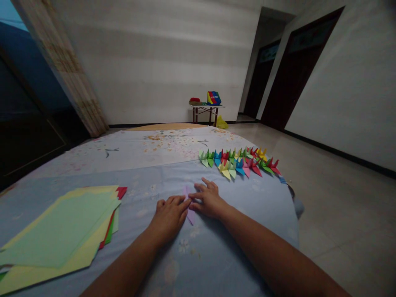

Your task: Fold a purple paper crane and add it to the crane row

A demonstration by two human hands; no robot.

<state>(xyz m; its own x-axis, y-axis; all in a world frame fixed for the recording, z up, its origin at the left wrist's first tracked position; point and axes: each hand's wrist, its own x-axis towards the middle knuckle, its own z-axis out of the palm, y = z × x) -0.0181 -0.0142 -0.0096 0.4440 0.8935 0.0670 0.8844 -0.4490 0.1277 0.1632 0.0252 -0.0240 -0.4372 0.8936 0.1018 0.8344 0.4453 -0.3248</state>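
A narrow folded piece of light purple paper (191, 217) lies on the blue cloth in front of me, its two ends showing beyond my fingers. From the left, my left hand (171, 214) presses on its middle with fingers closed together. My right hand (208, 199) meets it from the other side, thumb and index finger pinching at the paper while the other fingers are curled and slightly raised. The fingertips of both hands nearly touch and cover the paper's centre.
Several folded paper cranes (239, 161) in many colours stand in rows at the right back. Loose coloured paper sheets (62, 227) are stacked at the left. Beyond the table (173, 144), a small side table (206, 107) holds a colourful box (214, 98).
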